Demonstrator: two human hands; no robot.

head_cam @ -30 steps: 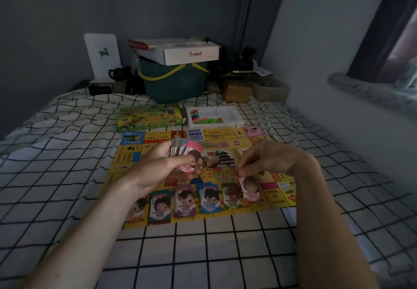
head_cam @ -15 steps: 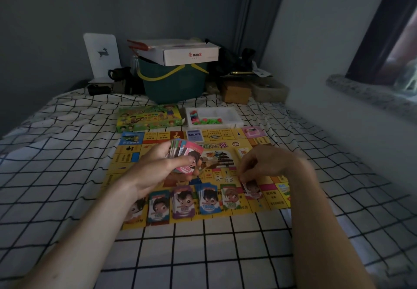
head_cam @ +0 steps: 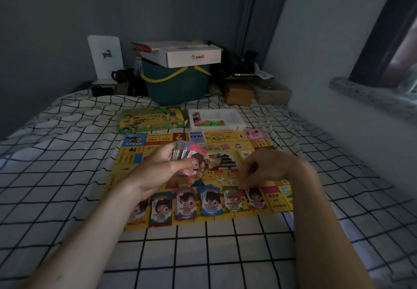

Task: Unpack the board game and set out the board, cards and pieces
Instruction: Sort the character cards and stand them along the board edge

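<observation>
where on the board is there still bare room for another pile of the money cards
Bare room lies on the board along its left edge, below the blue corner square, and at the near right corner beside the last pile. The near edge is crowded with piles; the dice and both hands fill the middle.

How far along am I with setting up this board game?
Done: the board lies open, with card piles in a row along its near edge. In hand: your left hand holds the remaining cards; your right hand is at the rightmost pile. Left: the pieces remain in the white tray.
</observation>
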